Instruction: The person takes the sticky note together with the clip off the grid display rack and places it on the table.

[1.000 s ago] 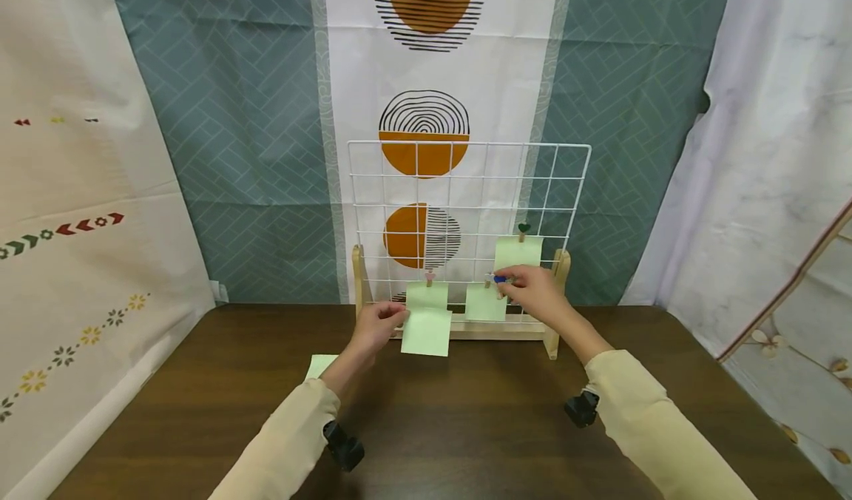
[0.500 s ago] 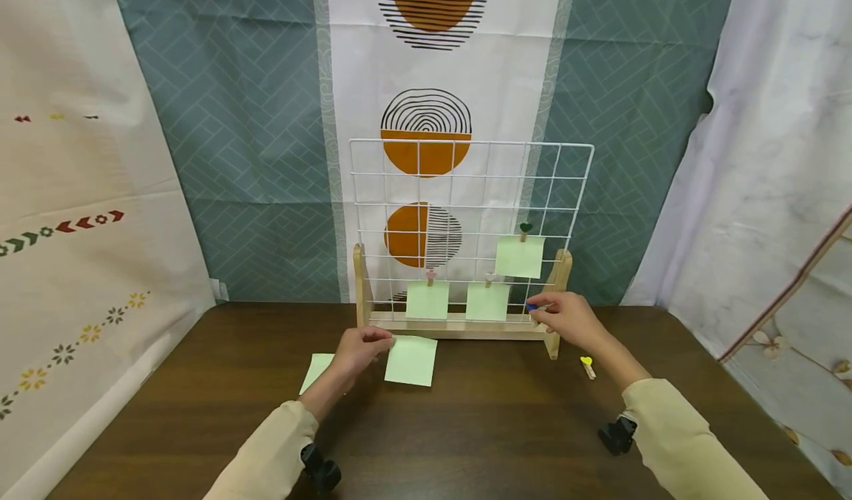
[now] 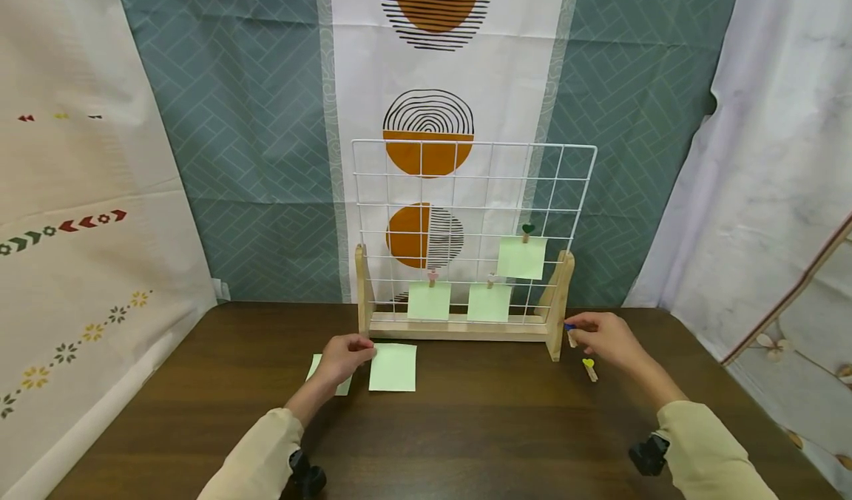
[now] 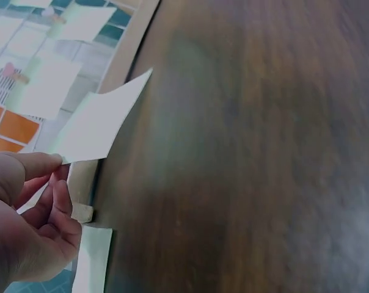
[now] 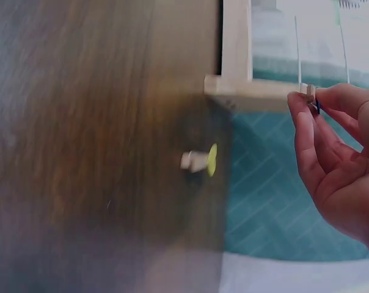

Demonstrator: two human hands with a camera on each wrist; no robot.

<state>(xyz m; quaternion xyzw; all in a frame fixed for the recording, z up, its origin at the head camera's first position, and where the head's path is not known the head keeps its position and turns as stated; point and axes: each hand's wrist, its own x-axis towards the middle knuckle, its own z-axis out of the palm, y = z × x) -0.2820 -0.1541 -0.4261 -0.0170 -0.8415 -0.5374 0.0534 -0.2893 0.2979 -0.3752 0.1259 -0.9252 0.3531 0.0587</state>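
My left hand [image 3: 338, 363] pinches a pale green paper note [image 3: 393, 367] by its corner, between thumb and fingertips; the left wrist view shows the note [image 4: 102, 122] bending slightly. Partly behind that hand a second green note [image 3: 344, 387] lies on the table. My right hand [image 3: 609, 343] pinches a small wooden clothespin with a blue top [image 3: 572, 336], just right of the stand's wooden foot. Below the fingers, a clothespin with a yellow heart [image 3: 589, 370] lies on the table. Three green notes hang clipped on the white wire grid [image 3: 455, 177], one [image 3: 522, 257] higher at right.
The grid stands in a wooden base [image 3: 459, 330] at the back of the brown table [image 3: 466, 426]. A patterned curtain [image 3: 266, 152] hangs behind it, with pale cloths at both sides.
My left hand has drawn its note away from the grid, down and to the left. My right hand has carried the blue clothespin right and down, away from the grid, uncovering the yellow one.
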